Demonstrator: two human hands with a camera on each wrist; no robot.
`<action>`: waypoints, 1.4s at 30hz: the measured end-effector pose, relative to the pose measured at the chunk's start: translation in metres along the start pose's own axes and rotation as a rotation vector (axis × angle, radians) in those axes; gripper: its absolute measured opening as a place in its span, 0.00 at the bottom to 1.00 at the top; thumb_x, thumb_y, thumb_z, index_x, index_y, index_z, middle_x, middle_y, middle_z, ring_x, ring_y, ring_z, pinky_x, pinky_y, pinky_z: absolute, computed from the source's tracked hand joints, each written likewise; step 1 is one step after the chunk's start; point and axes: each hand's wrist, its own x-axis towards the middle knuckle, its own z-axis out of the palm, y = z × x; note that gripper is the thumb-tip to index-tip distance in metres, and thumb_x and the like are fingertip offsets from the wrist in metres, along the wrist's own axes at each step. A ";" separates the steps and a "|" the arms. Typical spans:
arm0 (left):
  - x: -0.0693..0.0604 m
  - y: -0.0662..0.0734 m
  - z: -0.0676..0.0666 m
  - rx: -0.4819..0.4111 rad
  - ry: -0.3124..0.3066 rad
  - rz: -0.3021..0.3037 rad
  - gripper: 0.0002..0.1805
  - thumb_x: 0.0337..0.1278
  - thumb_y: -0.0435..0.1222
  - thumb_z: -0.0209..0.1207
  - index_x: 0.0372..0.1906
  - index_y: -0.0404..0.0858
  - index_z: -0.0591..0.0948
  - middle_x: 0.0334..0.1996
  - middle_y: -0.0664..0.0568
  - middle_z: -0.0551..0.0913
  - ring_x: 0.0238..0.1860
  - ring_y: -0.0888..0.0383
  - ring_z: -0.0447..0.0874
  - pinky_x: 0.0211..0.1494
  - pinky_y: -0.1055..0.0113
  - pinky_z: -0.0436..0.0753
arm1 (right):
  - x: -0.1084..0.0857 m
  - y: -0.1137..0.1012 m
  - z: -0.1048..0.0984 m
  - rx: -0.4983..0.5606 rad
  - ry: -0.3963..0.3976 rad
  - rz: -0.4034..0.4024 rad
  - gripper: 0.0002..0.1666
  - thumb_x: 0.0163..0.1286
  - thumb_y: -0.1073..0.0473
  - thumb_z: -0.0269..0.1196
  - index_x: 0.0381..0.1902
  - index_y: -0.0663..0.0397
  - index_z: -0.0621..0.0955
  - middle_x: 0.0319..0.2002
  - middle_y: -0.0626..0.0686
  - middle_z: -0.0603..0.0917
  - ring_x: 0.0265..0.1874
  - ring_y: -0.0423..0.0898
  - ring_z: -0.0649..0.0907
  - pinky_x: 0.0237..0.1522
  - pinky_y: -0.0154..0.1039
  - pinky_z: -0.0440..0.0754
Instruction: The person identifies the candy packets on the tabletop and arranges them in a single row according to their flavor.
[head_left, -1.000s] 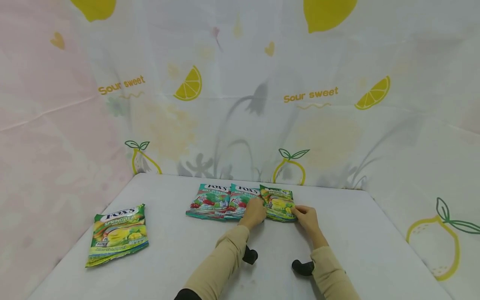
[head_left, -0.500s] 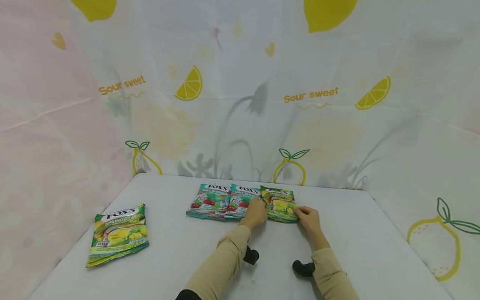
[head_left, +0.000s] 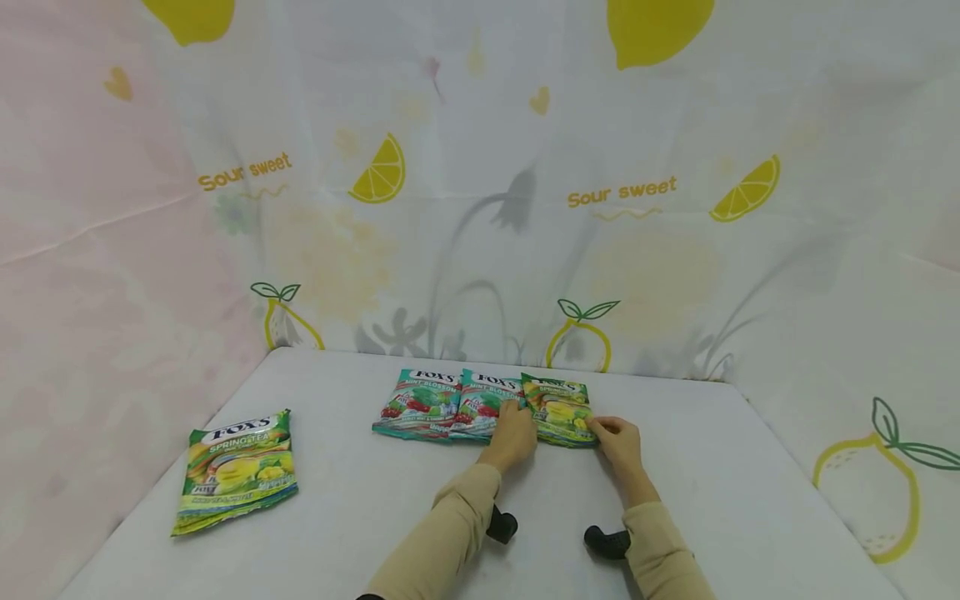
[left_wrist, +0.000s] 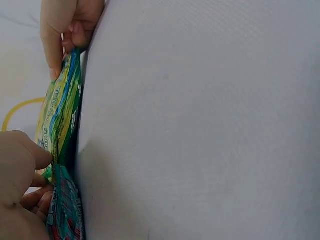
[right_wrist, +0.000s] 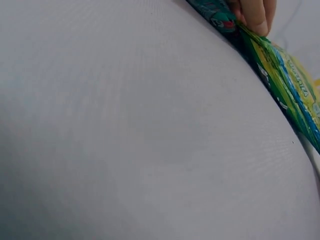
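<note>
A yellow-green candy bag marked Fox's Spring Tea [head_left: 557,410] lies near the table's back edge, right of two teal Mint Blossom candy bags. My left hand [head_left: 513,437] pinches its left edge, where it meets the middle teal bag [head_left: 480,406]. At the lower right corner, my right hand [head_left: 619,443] grips the same bag between thumb and fingers. In the left wrist view the yellow-green bag [left_wrist: 60,107] spans both hands. The right wrist view shows its edge [right_wrist: 287,82] low over the table, with left-hand fingers [right_wrist: 256,15] on its far end.
The other teal bag [head_left: 422,407] overlaps the middle one on its left. More Spring Tea bags [head_left: 238,471] lie stacked at the table's left side. A lemon-print cloth [head_left: 480,250] stands behind the white table [head_left: 360,525]. Black curved pieces [head_left: 606,543] show at both wrists.
Both hands keep hold of the yellow-green candy bag, which has shifted only very slightly to the right. My left hand has drawn back a little. The other bags stay put.
</note>
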 end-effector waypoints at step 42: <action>-0.043 -0.006 -0.004 -0.376 0.178 0.074 0.11 0.53 0.28 0.61 0.42 0.28 0.82 0.41 0.41 0.83 0.46 0.47 0.79 0.52 0.57 0.77 | -0.029 -0.001 -0.004 0.054 0.003 0.003 0.17 0.62 0.64 0.63 0.44 0.73 0.76 0.21 0.44 0.74 0.17 0.34 0.70 0.19 0.27 0.68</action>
